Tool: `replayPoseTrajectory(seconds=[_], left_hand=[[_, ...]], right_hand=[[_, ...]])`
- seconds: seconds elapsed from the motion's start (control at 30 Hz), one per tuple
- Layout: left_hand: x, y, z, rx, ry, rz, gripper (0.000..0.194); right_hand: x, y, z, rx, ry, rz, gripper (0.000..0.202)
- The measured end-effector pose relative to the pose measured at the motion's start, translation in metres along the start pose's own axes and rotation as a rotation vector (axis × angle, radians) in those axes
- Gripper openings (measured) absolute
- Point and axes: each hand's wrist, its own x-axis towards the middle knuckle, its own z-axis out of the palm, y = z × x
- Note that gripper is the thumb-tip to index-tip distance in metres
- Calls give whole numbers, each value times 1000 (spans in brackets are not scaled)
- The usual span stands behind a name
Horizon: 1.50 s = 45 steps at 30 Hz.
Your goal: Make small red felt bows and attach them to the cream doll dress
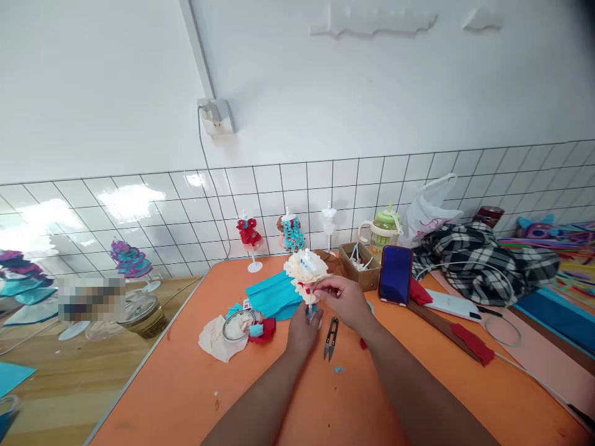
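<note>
A small white mannequin on a stand, dressed in cream ruffled paper [305,267] with bits of red, stands upright at the centre of the orange table. My left hand [304,331] is closed round the lower part of its stand. At the right side of the dress, my right hand [344,300] pinches near a red bit; what lies between the fingertips is too small to make out. Black thread snips [330,339] lie between my forearms. Folded blue crepe paper [274,296] is behind my left hand, with cream paper [220,339] and red paper [266,331] to its left.
Three more mannequins, one in red [249,233], one in blue [292,234] and one white [329,220], stand by the tiled wall. Rightward are a cardboard box [370,279], an upright phone [395,275], a green-lidded cup [387,229] and checked cloth [483,260]. A wooden table [116,371] adjoins left.
</note>
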Motion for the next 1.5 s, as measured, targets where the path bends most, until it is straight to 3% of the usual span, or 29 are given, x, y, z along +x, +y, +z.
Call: replayPoseTrajectory(seconds=[0.13,0.47,0.83,1.0,1.3,1.5], left_hand=[[1,-7,2,95,-17,-33,27],[-5,-1,-1,185,-25,-79,34],[-8,-3,0,158,-4,-44,31],[-9,-3,0,150,-23,-18,28],[-13,-2,0,138,-34,21,26],[-14,-3,1,116,-53,56,25]], right_hand=[[2,11,3,-114,14,-50,14],[1,2,10,-164,28,-47,15],[-5,1,20,-312,164,-42,18],[-10,-1,24,-247,135,-71,12],[-8,5,22,-243,212,-72,18],[-3,14,19,-207,179,-62,22]])
